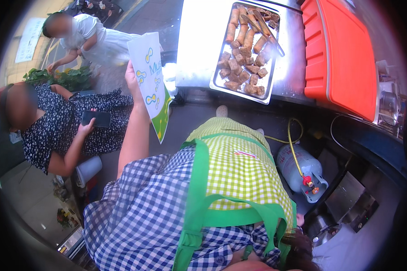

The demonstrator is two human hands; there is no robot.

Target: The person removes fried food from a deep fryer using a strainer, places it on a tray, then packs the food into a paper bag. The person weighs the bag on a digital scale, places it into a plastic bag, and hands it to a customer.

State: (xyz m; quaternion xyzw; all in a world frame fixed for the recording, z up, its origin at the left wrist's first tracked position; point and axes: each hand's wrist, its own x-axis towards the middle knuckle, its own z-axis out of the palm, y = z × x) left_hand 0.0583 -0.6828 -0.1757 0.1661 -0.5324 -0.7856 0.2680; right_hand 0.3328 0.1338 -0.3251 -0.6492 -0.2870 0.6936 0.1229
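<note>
My left hand [133, 79] is raised at the left, shut on the edge of a flat white-and-green printed paper bag or sheet [148, 79]. It bears writing and drop-shaped patterns. Of my right hand [300, 220], only a small part shows beside my apron at the lower right; the rest is hidden, so its grip is unclear. Ahead of me, a steel tray [239, 96] rests on a metal counter [196, 47]. Fried spring rolls [242, 34] and browned fried tofu-like cubes [237, 66] lie in it. Metal tongs [266, 30] lie across its far right side.
A red-orange insulated box [342, 57] stands right of the tray. Below the counter are a gas cylinder [296, 169] with a yellow hose [293, 149] and a steel appliance [351, 200]. One person [71, 118] holds a phone [96, 118] at left; another person [91, 40] stands beyond, near plants [59, 78].
</note>
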